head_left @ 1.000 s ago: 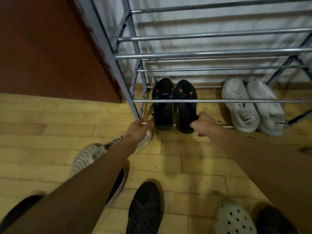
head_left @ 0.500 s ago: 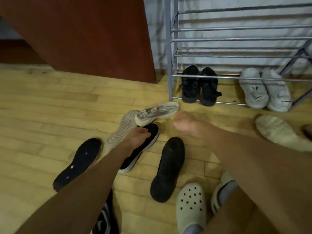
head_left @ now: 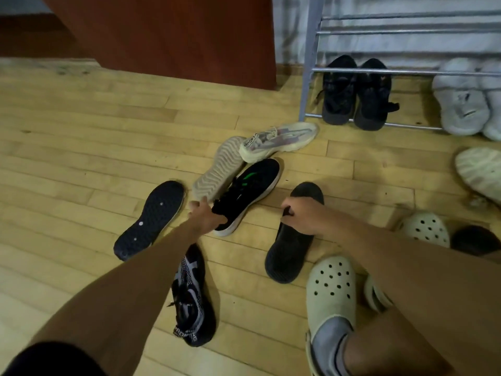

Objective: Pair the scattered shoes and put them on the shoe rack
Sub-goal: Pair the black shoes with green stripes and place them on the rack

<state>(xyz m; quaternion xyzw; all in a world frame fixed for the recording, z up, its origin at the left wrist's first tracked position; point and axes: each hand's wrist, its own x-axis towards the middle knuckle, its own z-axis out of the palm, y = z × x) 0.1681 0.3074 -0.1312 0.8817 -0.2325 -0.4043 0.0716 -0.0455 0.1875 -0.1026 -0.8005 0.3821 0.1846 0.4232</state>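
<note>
Starting the next pairing, shoe rack (head_left: 308, 63) left behind: green-striped sneaker (head_left: 250, 189) is being gripped by left hand (head_left: 207, 215), black shoe (head_left: 291, 249) by right hand (head_left: 301, 217).

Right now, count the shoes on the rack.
4, all on the shoe rack's bottom tier: black pair at left, pale grey pair at right; more may hide off-frame.

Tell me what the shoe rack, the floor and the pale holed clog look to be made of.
Shoe rack: metal tubing, with a grey painted post and rails with a dull shine. Floor: yellowish wood planks, showing grain, seams and a slight sheen. Clog: probably moulded foam or rubber, matte, one smooth piece with round holes.
</note>
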